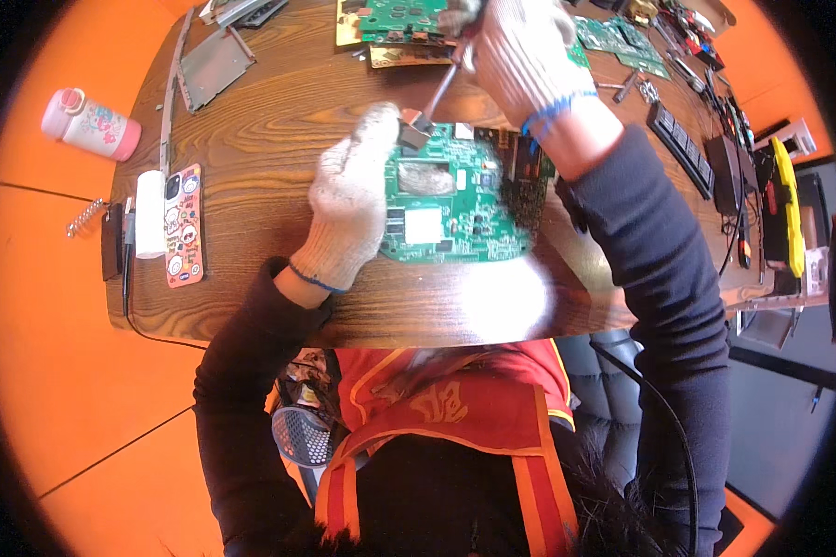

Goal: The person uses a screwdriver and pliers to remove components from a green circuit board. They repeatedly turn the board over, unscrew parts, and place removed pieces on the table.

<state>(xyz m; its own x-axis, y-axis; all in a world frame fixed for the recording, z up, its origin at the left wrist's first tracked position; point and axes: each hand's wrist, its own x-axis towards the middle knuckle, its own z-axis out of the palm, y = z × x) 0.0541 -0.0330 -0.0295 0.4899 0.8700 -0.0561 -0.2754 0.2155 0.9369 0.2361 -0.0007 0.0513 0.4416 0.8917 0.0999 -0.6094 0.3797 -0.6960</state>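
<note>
A green circuit board (460,223) lies on the wooden table in front of me, with a white square part and a grey metal patch on its face. My left hand (348,190), in a white knit glove, is closed at the board's left edge; its fingertips are partly hidden. Just beside them, over the upper left corner, a small copper-and-grey block (416,130) sits tilted. My gloved right hand (520,60) is wrapped round a screwdriver (443,90), whose shaft slants down to the block. The grip hides most of the handle.
More green boards (404,20) are stacked at the far side, others (622,42) far right. A phone (185,226), a white roll (150,213) and a pink-white bottle (93,124) are at left. A black power strip (680,148) and cables line the right edge.
</note>
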